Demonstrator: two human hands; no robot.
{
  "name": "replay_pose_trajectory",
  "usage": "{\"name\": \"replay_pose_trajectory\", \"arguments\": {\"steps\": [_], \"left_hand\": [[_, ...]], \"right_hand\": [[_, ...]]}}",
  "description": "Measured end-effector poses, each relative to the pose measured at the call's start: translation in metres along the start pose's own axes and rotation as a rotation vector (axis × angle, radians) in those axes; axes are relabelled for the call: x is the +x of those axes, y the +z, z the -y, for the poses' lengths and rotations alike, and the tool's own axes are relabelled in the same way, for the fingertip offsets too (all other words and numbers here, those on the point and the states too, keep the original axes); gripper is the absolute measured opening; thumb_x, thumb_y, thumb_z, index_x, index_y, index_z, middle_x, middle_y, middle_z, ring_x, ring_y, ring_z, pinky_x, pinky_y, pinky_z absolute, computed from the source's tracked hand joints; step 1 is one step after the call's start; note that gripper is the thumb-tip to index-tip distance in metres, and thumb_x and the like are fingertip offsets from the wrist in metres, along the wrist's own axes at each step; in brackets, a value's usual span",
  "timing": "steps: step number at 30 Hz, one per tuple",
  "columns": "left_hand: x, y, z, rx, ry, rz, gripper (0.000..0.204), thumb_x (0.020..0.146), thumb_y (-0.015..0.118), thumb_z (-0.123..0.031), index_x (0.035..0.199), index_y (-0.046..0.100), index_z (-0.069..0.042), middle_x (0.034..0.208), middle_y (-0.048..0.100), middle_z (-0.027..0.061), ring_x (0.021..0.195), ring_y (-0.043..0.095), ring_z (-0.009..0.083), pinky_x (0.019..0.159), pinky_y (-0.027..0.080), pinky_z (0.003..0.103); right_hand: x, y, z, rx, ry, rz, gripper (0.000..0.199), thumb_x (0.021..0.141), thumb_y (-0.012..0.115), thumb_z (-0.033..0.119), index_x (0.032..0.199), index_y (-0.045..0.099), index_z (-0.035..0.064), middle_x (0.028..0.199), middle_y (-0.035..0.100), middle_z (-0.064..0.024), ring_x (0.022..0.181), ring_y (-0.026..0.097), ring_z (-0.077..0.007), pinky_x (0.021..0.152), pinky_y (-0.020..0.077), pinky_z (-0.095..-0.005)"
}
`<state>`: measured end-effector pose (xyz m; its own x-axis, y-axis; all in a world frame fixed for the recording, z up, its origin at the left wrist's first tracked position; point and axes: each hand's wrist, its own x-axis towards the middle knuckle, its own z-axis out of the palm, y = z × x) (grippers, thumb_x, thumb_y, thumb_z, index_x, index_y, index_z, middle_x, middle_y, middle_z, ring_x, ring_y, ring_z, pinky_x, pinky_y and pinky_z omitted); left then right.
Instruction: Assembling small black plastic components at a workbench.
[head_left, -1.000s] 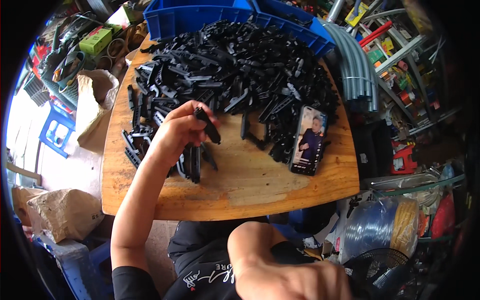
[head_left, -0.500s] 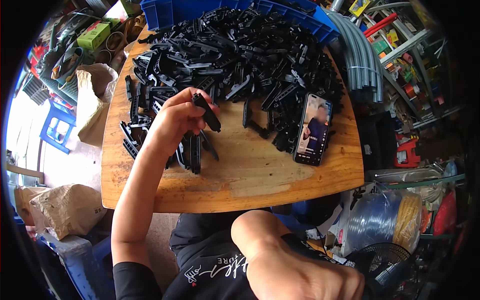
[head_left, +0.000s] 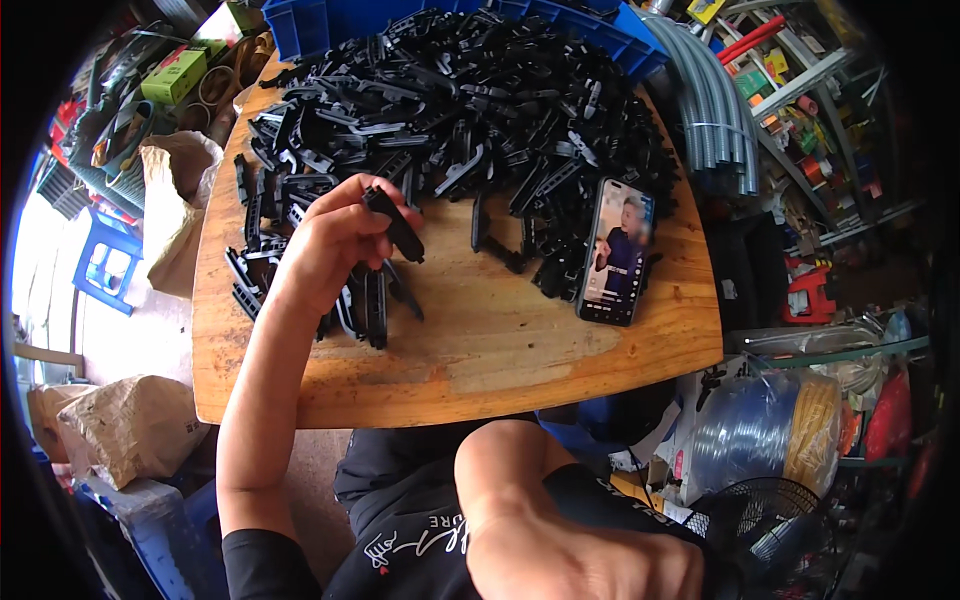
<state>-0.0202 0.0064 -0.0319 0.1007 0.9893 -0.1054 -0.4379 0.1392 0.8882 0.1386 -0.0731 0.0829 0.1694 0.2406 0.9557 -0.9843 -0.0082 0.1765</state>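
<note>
Fingers point(head_left: 352, 205) of the left hand point(head_left: 330, 245) pinch one black clip point(head_left: 393, 223).

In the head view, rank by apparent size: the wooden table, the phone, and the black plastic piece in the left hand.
1. wooden table
2. phone
3. black plastic piece, held in the left hand

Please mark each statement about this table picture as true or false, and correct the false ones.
1. The left hand holds a black part. True.
2. The phone lies on the left side of the table. False: it lies on the right side.
3. A big pile of black parts covers the far half of the table. True.
4. The right hand rests on the pile. False: it is low, near the body, off the table.
5. The phone screen is dark. False: it is lit.
</note>
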Motion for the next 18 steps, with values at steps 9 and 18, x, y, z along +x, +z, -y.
{"name": "replay_pose_trajectory", "arguments": {"steps": [9, 18], "left_hand": [[0.003, -0.002, 0.001, 0.006, -0.008, -0.001, 0.021, 0.076, 0.05, -0.006, 0.096, 0.055, -0.007, 0.089, 0.064, 0.0097, 0.06, 0.052, 0.0089, 0.054, 0.043, 0.02], [0.001, -0.001, 0.002, 0.003, -0.004, 0.001, 0.021, 0.076, 0.049, -0.005, 0.096, 0.055, -0.007, 0.09, 0.064, 0.0091, 0.059, 0.052, 0.0085, 0.054, 0.043, 0.02]], "right_hand": [[0.009, -0.012, 0.013, -0.093, 0.1, 0.095, 0.038, 0.089, 0.052, 0.01, 0.053, 0.059, -0.0036, 0.055, 0.058, -0.0189, 0.055, 0.06, -0.0278, 0.075, 0.0554, -0.0441], [-0.001, -0.005, 0.014, -0.185, -0.009, 0.222, 0.02, 0.077, 0.06, -0.007, 0.057, 0.062, -0.006, 0.055, 0.06, -0.0141, 0.051, 0.057, -0.0191, 0.064, 0.0531, -0.0337]]}}
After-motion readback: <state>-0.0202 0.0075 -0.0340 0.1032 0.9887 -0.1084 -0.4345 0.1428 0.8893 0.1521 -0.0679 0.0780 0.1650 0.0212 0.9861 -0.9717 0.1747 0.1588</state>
